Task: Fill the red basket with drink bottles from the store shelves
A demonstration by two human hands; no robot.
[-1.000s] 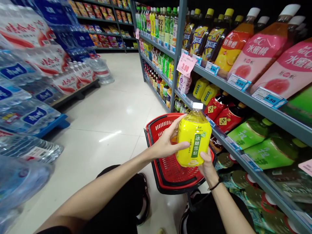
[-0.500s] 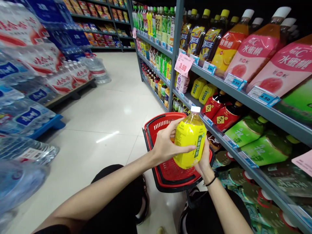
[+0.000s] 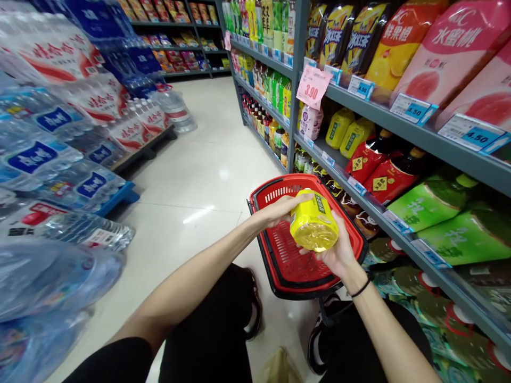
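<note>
A yellow-labelled drink bottle (image 3: 313, 221) is tipped over above the red shopping basket (image 3: 279, 266), its base facing me and its cap end pointing away. My left hand (image 3: 281, 210) grips it from the left, the thumb lying along its upper side. On the right and underneath, my right hand (image 3: 337, 247) is closed around the bottle near its base; some of its fingers are hidden below. Between my legs and the shelves stands the basket, red with a black rim. Its slotted floor shows around the bottle.
Shelves of drinks run along the right, with a pink price tag (image 3: 314, 86) hanging from one edge. Two yellow bottles (image 3: 347, 133) lie beside red-labelled bottles (image 3: 383, 170). Wrapped water packs (image 3: 59, 159) are stacked at the left. Pale floor tiles (image 3: 191, 175) lie between.
The yellow bottle went from upright to tipped, its cap end turning away and its base toward me. Both hands stayed on it and turned with it. The camera view has shifted down and left.
</note>
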